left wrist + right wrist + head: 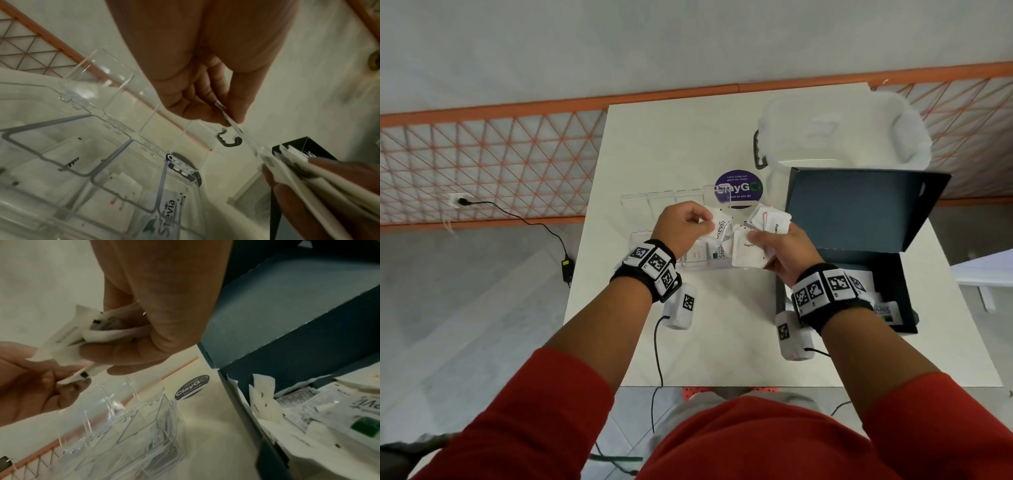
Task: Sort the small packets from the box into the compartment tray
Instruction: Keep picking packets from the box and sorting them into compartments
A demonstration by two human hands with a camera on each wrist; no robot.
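Note:
My left hand (697, 222) pinches a white Stevia packet (719, 229) above the clear compartment tray (690, 265). In the left wrist view that packet (228, 116) shows edge-on between thumb and fingers. My right hand (763, 243) grips a fanned bunch of white packets (763, 228), a Sugar one in front, just right of the tray. The bunch (82, 339) touches the left hand's packet in the right wrist view. The tray's compartments (115, 183) hold pepper, red-marked and Stevia packets. The dark teal box (890, 274) lies open at the right with more packets (320, 410) inside.
A round purple ClayGo sticker (738, 188) lies on the white table (681, 144) behind the tray. A clear lidded plastic tub (842, 133) stands at the back right. The tray's hinged clear lids (98, 76) stand raised. An orange mesh fence (482, 161) runs beyond the table.

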